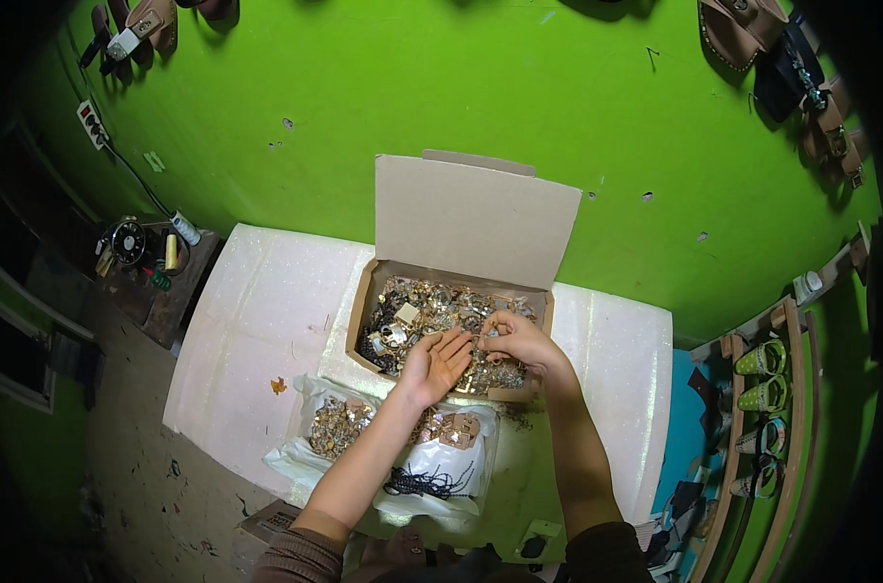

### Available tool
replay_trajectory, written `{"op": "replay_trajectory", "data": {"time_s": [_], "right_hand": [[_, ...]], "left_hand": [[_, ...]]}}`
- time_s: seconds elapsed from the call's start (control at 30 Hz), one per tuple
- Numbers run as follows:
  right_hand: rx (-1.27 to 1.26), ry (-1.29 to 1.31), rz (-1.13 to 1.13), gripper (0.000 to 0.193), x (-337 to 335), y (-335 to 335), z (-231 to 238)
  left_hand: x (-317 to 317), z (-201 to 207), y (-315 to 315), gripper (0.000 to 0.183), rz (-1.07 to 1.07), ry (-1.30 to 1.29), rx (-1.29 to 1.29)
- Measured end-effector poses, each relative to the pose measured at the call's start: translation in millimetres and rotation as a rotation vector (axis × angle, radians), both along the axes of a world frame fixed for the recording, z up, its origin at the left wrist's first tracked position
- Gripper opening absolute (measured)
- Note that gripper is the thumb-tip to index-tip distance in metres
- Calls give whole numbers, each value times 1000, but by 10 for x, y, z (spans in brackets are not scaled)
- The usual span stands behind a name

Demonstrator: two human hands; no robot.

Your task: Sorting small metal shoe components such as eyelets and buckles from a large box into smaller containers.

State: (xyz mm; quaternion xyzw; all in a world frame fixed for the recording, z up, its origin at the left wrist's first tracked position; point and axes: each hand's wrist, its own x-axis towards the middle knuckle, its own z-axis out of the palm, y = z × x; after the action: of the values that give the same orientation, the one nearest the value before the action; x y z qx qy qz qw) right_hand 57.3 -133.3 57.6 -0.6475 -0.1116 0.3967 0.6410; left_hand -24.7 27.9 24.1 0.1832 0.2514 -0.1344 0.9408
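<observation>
My left hand [440,367] is held palm up over an open cardboard box [366,313]. Its fingers are stretched out, and I can make out nothing on the palm. Just beside its fingertips, my right hand [515,340] has thumb and fingers pinched together; whatever is between them is too small to name. Gold and silver metal trinkets, like jewellery or buckle pieces [441,303], fill the box in a jumbled heap. Dark bead strands lie along its left side, and a small cream square piece [407,313] rests on the heap. The box lid [475,219] stands upright at the back.
A plastic-lined tray [301,413] nearer me holds more metal pieces and black bead strands [427,483]. The white-covered table [257,291] meets a green wall [315,87]. Sandals stand on a wooden rack [796,428] at right. A small side table [155,301] stands left.
</observation>
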Motion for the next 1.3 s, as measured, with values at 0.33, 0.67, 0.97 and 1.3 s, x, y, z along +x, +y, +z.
{"op": "replay_trajectory", "data": {"time_s": [0.33,0.67,0.97,1.3], "right_hand": [[-260,-606,201,18,-262,318,146],[-114,-492,223,30,-302,261,496],[64,-554,220,38,-510,119,532],[-22,-537,-93,31,-1277,-8,561]], "left_hand": [[-23,44,-246,28,91,96,-151],[-68,47,-221,21,200,41,-284],[-183,69,-258,19,209,45,-378],[-689,240,-14,33,173,-127,-453]]}}
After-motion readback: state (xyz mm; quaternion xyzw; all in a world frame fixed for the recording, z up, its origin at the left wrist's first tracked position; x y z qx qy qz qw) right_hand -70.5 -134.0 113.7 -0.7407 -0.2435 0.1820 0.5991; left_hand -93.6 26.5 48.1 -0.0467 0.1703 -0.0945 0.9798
